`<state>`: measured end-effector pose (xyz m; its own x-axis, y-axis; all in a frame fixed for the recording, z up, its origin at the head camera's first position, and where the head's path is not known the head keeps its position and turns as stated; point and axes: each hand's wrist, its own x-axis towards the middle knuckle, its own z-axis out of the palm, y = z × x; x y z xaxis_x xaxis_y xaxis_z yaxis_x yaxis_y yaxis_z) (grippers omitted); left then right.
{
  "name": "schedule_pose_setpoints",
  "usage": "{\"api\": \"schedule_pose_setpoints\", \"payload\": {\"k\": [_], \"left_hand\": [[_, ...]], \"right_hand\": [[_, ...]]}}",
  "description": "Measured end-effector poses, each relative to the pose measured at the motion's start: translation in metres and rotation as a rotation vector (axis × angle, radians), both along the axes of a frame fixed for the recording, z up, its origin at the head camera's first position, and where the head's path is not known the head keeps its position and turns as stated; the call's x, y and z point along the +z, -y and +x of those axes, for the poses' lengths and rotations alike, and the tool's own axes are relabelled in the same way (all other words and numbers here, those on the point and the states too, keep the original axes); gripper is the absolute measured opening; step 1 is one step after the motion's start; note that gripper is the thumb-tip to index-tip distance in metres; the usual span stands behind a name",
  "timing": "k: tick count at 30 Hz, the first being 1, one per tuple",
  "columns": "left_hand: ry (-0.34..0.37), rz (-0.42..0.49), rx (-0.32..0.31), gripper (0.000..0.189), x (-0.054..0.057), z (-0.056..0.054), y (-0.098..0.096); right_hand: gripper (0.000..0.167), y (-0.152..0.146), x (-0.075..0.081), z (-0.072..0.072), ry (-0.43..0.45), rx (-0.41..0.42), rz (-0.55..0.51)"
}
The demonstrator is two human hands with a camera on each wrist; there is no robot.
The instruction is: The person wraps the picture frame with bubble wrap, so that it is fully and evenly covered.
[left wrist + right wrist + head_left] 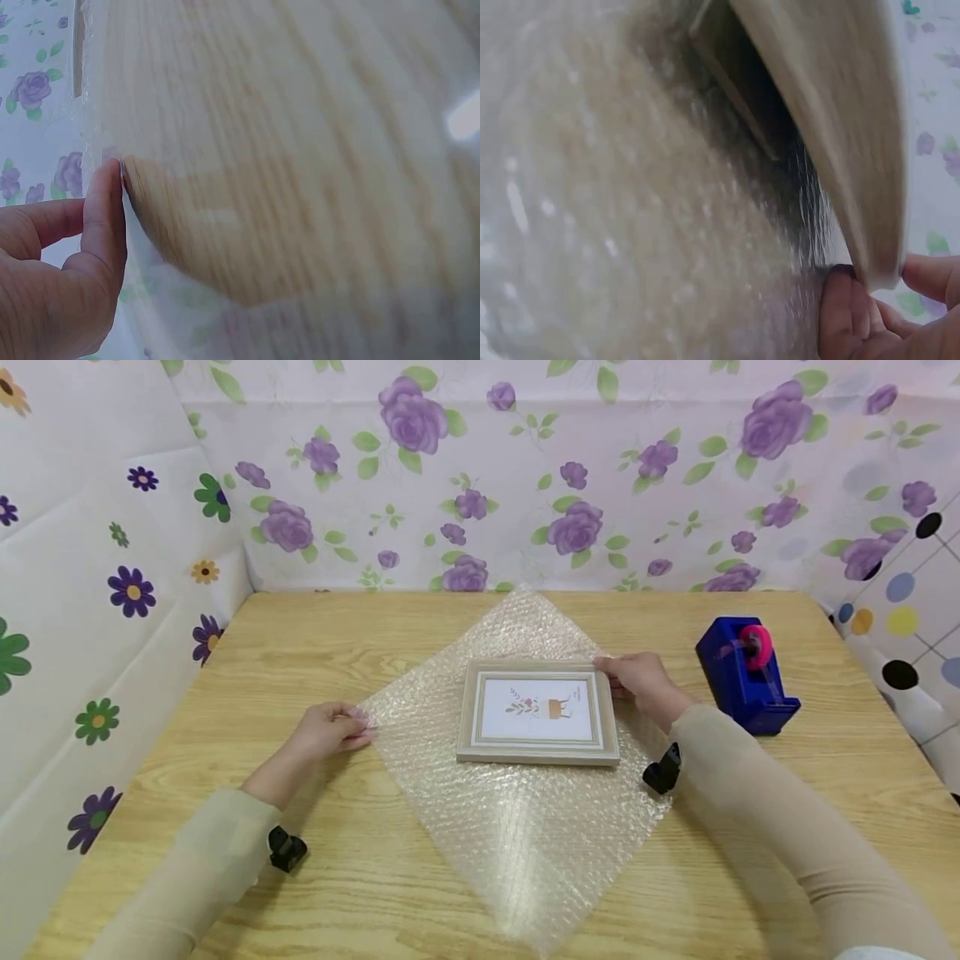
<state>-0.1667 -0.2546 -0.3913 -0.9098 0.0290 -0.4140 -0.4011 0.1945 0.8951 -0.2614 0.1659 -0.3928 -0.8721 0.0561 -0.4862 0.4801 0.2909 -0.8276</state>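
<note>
A picture frame [537, 712] with a beige border and a plant print lies face up over a sheet of bubble wrap [487, 827], which is spread cornerwise. My right hand [637, 681] grips the frame's far right corner, thumb on top and fingers beneath. In the right wrist view the edge of the picture frame [832, 127] is raised above the bubble wrap [630, 202], with the right hand [900, 319] at its corner. My left hand [330, 729] pinches the left corner of the bubble wrap. From the left wrist, the left hand [71, 277] shows with fingertips at the wrap's edge.
On the right of the wooden table [322, 643] stands a blue tape dispenser [742, 681] with a pink-cored roll. Flower-patterned sheets [480, 477] rise behind the table and along the left side. A dotted sheet [911, 635] hangs on the right.
</note>
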Motion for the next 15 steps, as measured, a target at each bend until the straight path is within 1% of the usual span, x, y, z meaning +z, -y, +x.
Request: {"api": "schedule_pose_setpoints", "payload": {"k": [3, 8, 11, 15], "left_hand": [[0.007, 0.017, 0.006, 0.027, 0.0001, -0.0012, -0.0001], [0.035, 0.040, 0.012, 0.027, -0.0023, -0.0033, 0.0007], [0.034, 0.034, 0.012, 0.027, -0.0020, -0.0030, 0.0017], [0.024, 0.013, 0.002, 0.030, -0.0012, -0.0015, 0.0019]], "right_hand": [[0.039, 0.0025, 0.0011, 0.0010, 0.004, -0.025, 0.004], [0.033, 0.0065, -0.0004, 0.0021, 0.002, -0.058, -0.031], [0.030, 0.0092, -0.0011, 0.0035, -0.013, -0.045, -0.013], [0.037, 0.0094, -0.0014, 0.0063, -0.037, -0.010, 0.048]]}}
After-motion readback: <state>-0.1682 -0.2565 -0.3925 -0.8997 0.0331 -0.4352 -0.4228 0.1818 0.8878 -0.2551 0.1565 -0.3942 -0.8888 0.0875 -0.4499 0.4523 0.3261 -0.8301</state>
